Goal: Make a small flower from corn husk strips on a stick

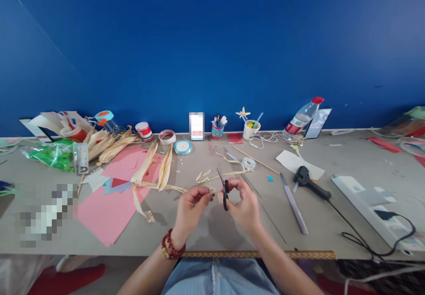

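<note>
Nearest the camera was the person's light blue striped clothing (199,281), below the desk's edge (265,254), and above it the bare hands met at the middle of the desk. The fingers of the left hand (194,206), with a dark red bead bracelet (173,247) at its wrist, were pinched together on a small pale husk strip (213,190). The fingers of the right hand (246,206) were curled around the black-handled scissors (225,196), whose blades pointed up and away from the body, just beside the strip. The work looked partly done: slim, petal-like pale pieces (203,175) lay loose just beyond the hands, and a star-shaped cream flower (243,113) stood up at the white cup (251,131), seemingly finished. Long creased husks (145,166) lay over the pink paper sheets (104,215) to the left, apparently uncut, and the black glue gun (310,185) and the thin dark wires (272,220) lay out of hand on the right. The strip itself looked dry, cream-coloured and narrow, partly hidden by fingertips, so its full shape could not be told.
</note>
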A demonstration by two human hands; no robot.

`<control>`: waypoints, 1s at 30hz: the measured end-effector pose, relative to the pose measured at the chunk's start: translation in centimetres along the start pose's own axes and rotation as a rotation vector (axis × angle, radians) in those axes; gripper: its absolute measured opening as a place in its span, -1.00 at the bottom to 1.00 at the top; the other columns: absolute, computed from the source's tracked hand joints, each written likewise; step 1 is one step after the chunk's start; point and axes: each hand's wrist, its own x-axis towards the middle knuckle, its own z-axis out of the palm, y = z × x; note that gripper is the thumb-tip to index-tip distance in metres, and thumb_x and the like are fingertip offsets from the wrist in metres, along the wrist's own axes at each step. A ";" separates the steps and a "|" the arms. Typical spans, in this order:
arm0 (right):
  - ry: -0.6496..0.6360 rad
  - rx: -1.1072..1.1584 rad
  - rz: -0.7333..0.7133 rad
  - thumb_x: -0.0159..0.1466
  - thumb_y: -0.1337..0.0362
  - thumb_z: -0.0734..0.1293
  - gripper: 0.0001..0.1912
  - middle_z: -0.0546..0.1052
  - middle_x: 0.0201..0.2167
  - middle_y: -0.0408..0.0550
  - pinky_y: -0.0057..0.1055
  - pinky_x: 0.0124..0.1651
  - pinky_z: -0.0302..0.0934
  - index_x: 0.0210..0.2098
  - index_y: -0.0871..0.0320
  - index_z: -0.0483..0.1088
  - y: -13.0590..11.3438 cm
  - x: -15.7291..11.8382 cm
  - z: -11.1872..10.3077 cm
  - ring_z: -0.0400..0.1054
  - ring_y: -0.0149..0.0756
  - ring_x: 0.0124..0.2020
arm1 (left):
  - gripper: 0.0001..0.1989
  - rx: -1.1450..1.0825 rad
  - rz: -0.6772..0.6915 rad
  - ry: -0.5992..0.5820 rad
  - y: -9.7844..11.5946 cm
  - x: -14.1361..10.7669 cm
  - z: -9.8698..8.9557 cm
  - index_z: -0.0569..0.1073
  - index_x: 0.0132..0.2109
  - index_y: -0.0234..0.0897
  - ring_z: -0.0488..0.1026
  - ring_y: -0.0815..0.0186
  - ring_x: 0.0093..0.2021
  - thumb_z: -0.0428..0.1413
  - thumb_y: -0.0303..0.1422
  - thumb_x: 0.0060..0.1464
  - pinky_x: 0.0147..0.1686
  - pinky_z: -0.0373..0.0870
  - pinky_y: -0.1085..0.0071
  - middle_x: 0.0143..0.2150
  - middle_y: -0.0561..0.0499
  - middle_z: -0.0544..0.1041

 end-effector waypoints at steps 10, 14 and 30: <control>-0.040 -0.023 0.091 0.21 0.20 0.35 -0.86 0.52 -0.40 -0.08 -0.34 -0.21 0.29 -0.33 0.09 0.31 2.0 -0.6 -0.5 0.43 -0.23 -0.35 | -0.88 0.054 0.084 0.047 0.4 0.4 -0.1 0.52 -0.26 -0.28 0.52 0.32 -0.34 0.16 -0.31 0.14 -0.27 0.43 0.45 -0.37 0.00 0.57; -0.243 -0.473 0.116 0.19 0.18 0.35 -0.86 0.53 -0.46 -0.09 -0.38 -0.34 0.18 -0.37 0.08 0.32 5.0 -1.1 -2.3 0.41 -0.18 -0.37 | -0.87 0.236 0.114 0.013 0.3 0.9 -1.1 0.52 -0.25 -0.27 0.53 0.28 -0.31 0.12 -0.31 0.18 -0.29 0.44 0.44 -0.34 -0.03 0.60; -0.548 -0.896 0.061 0.14 0.26 0.43 -0.86 0.54 -0.30 -0.05 -0.43 -0.47 -0.03 -0.40 0.08 0.37 5.8 1.5 -3.6 0.46 -0.20 -0.35 | -0.81 0.261 0.077 -0.061 0.5 1.8 -1.4 0.54 -0.31 -0.28 0.54 0.25 -0.33 0.15 -0.25 0.15 -0.30 0.46 0.41 -0.39 -0.04 0.61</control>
